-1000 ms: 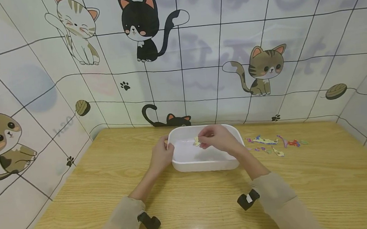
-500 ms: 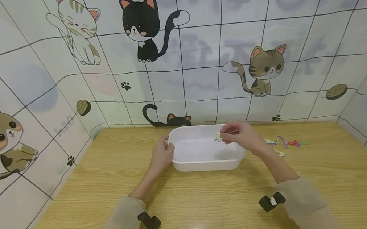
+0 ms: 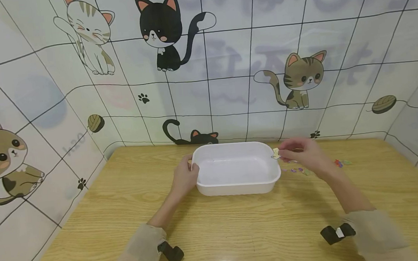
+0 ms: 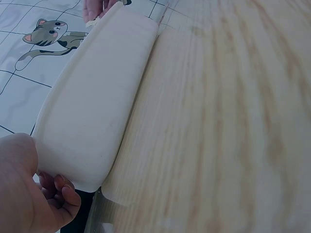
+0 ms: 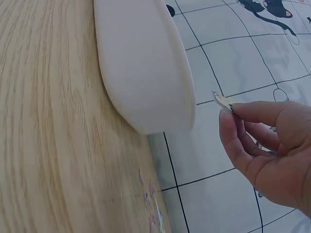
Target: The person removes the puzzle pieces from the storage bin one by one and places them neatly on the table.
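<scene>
A white rectangular plastic tub [image 3: 238, 189] with rounded corners stands on the wooden table. My left hand [image 3: 184, 176] grips its left end, thumb at the rim and fingers curled around the outside, as the left wrist view also shows. Just beyond the tub's right rim, my right hand [image 3: 304, 155] pinches a small flat pale-yellow cut-out [image 3: 276, 153] between thumb and forefinger. In the right wrist view the cut-out [image 5: 223, 101] is seen nearly edge-on, raised above the table. Its printed figure is too small to make out.
Several small colourful cut-outs [image 3: 301, 170] lie on the table [image 3: 217, 225] right of the tub, partly hidden by my right hand and forearm. Behind the table hangs a white gridded sheet [image 3: 228, 95] printed with cartoon cats.
My right hand has moved right with the pale-yellow cut-out, from over the tub's inside to beyond its right rim. The left hand and the tub stay in place.
</scene>
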### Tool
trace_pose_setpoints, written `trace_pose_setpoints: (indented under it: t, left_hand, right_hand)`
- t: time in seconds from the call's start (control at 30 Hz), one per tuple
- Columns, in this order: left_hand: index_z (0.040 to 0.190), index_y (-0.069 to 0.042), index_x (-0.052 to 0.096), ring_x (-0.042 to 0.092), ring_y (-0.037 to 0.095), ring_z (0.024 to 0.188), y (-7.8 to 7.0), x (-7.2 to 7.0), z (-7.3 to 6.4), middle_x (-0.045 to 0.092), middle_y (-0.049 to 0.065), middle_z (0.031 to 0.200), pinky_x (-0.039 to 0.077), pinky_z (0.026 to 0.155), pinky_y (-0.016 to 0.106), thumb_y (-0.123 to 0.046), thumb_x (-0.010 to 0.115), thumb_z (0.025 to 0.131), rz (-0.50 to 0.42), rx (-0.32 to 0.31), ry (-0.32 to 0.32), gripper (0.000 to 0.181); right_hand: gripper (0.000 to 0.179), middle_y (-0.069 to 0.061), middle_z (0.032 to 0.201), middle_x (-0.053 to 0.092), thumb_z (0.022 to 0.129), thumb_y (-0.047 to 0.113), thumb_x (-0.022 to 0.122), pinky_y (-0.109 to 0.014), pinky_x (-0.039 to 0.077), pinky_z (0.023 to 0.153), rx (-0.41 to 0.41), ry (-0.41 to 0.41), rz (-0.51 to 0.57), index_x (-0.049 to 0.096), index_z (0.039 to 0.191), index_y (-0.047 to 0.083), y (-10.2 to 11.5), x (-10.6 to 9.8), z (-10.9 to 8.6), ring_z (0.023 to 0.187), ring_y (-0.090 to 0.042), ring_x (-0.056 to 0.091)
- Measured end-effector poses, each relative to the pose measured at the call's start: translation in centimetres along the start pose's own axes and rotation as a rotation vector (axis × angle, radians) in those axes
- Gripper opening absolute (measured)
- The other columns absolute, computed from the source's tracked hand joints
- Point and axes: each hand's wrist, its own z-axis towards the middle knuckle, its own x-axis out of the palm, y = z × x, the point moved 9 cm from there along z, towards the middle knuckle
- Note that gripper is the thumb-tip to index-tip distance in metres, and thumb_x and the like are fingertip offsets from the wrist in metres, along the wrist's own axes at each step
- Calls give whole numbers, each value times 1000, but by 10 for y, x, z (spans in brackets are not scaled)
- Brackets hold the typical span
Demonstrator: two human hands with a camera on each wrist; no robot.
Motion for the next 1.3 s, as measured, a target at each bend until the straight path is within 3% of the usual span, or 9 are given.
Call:
trace_pose_setpoints:
  t: [0.27, 0.37, 0.63, 0.83, 1.03, 1.3]
  left_hand:
    - [131, 8, 57, 42, 16, 59, -1, 0, 0, 45, 3, 70, 37, 53, 28, -6, 50, 96, -14, 7, 1, 39]
    - [132, 8, 57, 42, 15, 60, -1, 0, 0, 45, 3, 70, 38, 53, 28, -6, 51, 96, -19, 5, 1, 39]
    - [134, 8, 55, 44, 16, 62, -1, 0, 0, 48, 5, 72, 39, 54, 28, -6, 51, 96, -14, -3, 4, 40]
    - [133, 8, 56, 43, 16, 62, 1, 1, 0, 46, 4, 72, 38, 53, 27, -7, 51, 96, -14, -1, 3, 41]
    - [134, 8, 55, 43, 16, 61, 0, 2, -1, 47, 4, 72, 38, 53, 27, -7, 51, 96, -14, -11, 10, 41]
    - [136, 6, 54, 44, 17, 65, -1, 2, -1, 48, 6, 75, 39, 55, 28, -8, 51, 97, -10, -32, 12, 41]
  right_hand:
    - [37, -1, 101, 70, 98, 20, 68, -27, 56, 81, 14, -33, -47, 61, 121, -9, -29, -34, -14, 88, -9, 69]
    - [40, 3, 102, 70, 99, 23, 66, -26, 54, 80, 57, -39, -92, 60, 124, -7, -42, -49, -22, 89, -8, 69]
    - [42, 4, 99, 69, 100, 20, 64, -18, 53, 77, 114, -49, -124, 56, 124, -13, -72, -85, -40, 87, -8, 70]
    - [40, 0, 95, 72, 99, 12, 64, -22, 55, 74, 161, -46, -131, 56, 118, -22, -94, -97, -48, 81, -5, 69]
    - [52, -11, 97, 74, 100, 23, 62, -23, 53, 71, 263, 5, -259, 52, 123, -23, -112, -108, -58, 80, -4, 67]
    - [45, -12, 87, 75, 99, 10, 60, -25, 56, 70, 292, 22, -140, 49, 119, -29, -127, -111, -61, 76, -9, 71]
